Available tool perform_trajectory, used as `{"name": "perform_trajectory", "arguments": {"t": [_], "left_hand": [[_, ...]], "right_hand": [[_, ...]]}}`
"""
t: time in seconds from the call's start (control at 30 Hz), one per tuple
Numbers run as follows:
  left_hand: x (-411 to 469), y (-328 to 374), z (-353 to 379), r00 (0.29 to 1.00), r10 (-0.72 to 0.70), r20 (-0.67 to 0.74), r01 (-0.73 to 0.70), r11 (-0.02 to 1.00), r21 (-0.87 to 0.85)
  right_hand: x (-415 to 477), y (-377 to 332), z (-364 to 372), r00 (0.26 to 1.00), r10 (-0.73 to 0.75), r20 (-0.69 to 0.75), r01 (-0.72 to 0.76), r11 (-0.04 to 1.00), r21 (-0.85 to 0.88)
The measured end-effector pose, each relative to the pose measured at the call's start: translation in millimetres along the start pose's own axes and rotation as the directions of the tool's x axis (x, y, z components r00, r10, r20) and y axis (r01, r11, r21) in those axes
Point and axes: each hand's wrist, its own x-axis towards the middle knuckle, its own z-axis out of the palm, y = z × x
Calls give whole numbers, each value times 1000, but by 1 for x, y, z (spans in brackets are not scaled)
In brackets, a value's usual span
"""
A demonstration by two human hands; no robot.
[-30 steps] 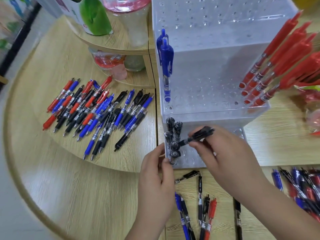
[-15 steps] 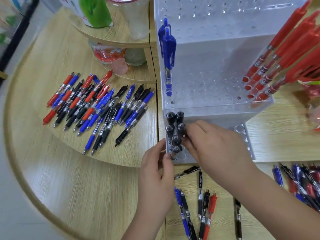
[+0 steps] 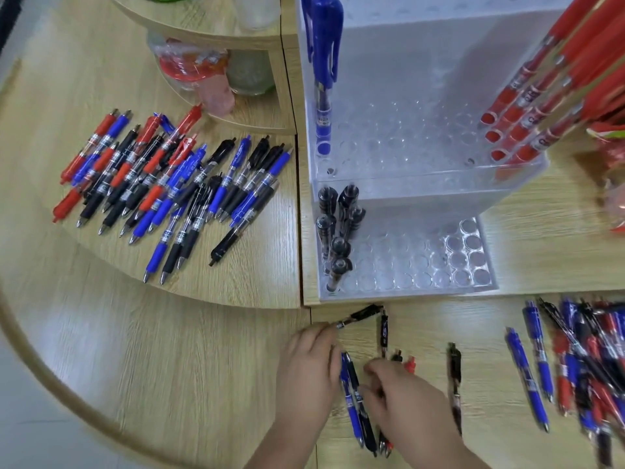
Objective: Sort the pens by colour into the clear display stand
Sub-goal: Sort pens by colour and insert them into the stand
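Note:
The clear display stand (image 3: 473, 194) holds several black pens (image 3: 340, 231) in the left holes of its low front tier. Blue pens (image 3: 323, 62) stand at the left of the upper tier and several red pens (image 3: 527, 106) at its right. In front of the stand lie a few loose pens: a blue and a black pair (image 3: 353, 397), another black pen (image 3: 363, 314) and one more (image 3: 455, 384). My left hand (image 3: 309, 370) rests knuckles up beside the pair, holding nothing I can see. My right hand (image 3: 402, 397) lies over the loose pens, its fingertips blurred.
A mixed pile of red, blue and black pens (image 3: 169, 184) lies on the raised round shelf at left. Another mixed pile (image 3: 588, 360) lies at the right edge. Bottles (image 3: 203, 72) stand under a small upper shelf. Red packaging (image 3: 612, 143) sits at far right.
My right hand set a black pen into the front tier, then let go. Both hands dropped from the stand to the loose pens in front. The camera tilted down.

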Motion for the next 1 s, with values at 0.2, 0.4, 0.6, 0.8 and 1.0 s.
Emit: {"name": "perform_trajectory", "arguments": {"t": [0.2, 0.4, 0.6, 0.8, 1.0], "left_hand": [[26, 6, 20, 993, -109, 34, 98, 968, 232], [26, 7, 21, 995, -87, 47, 75, 973, 216], [5, -10, -1, 996, 70, -61, -61, 988, 142], [-22, 7, -55, 955, 123, -270, -158, 981, -112], [-7, 82, -119, 833, -44, -551, -220, 888, -404]], "right_hand": [[13, -25, 25, 989, 97, 116, -78, 984, -162], [16, -38, 31, 981, 137, 134, -125, 988, -91], [-2, -25, -5, 984, 141, 106, -152, 983, 106], [-46, -10, -94, 987, 122, 102, -159, 739, 655], [-47, -22, -170, 996, 76, 54, -72, 257, 964]]}}
